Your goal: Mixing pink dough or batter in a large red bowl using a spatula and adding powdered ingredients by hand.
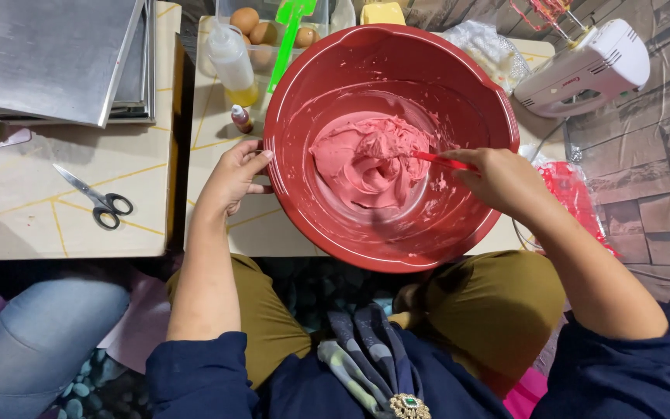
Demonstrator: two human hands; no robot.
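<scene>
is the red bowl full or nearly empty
Nearly empty: the red bowl holds only one mound of pink batter at its bottom, with smeared bare walls above it. The right hand holds a red spatula in it.

One head-worn view, looking straight down

The single camera sits on the person's head and faces steeply down over lap and low table (257, 233), close enough that the red bowl (296, 85) fills the centre; no second view shares the scene
</scene>
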